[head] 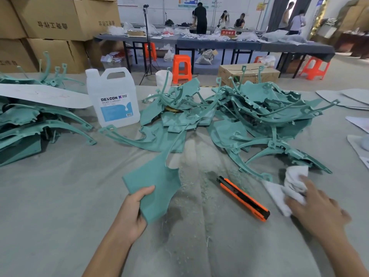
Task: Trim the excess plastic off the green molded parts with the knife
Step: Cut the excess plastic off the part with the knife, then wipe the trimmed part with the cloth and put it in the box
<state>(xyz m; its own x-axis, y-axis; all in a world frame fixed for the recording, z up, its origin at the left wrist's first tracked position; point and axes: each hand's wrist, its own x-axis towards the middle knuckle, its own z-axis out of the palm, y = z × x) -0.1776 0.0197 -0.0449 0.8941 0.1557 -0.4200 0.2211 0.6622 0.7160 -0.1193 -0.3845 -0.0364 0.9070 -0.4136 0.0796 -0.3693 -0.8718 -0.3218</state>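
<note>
The wide work table (60, 196), covered in grey cloth, took up most of the room in front of me. Stacked brown cardboard boxes (50, 27) stood behind its far left corner. Across the middle and right of the table sprawled a big tangled heap of green molded plastic parts (259, 112), curved ribs and flat panels lying over each other, and a second heap of the same green parts (30, 124) sat at the left edge. Between the 2 heaps stood an upright white plastic jug with a blue label (113, 96).

Nearer the person, the left hand (131, 210) held 1 flat green molded plastic part (153, 186) by its near corner, lifted off the cloth and tilted. The thumb was pressed on the upper face and the other fingers were curled under the edge, clamped on the panel. A thin curved rib rose from the part's far end toward the heap.

The right hand (317, 208) lay on a crumpled white cloth (287, 188) at the table's right side, just in front of the big heap. It was blurred, and I could not tell whether its fingers gripped the cloth or only lay on it.

The orange and black utility knife (243, 198) lay flat on the table between the 2 hands, untouched, just beside the cloth. Pale plastic shavings (195, 176) were scattered over the cloth between the held part and the knife.
</note>
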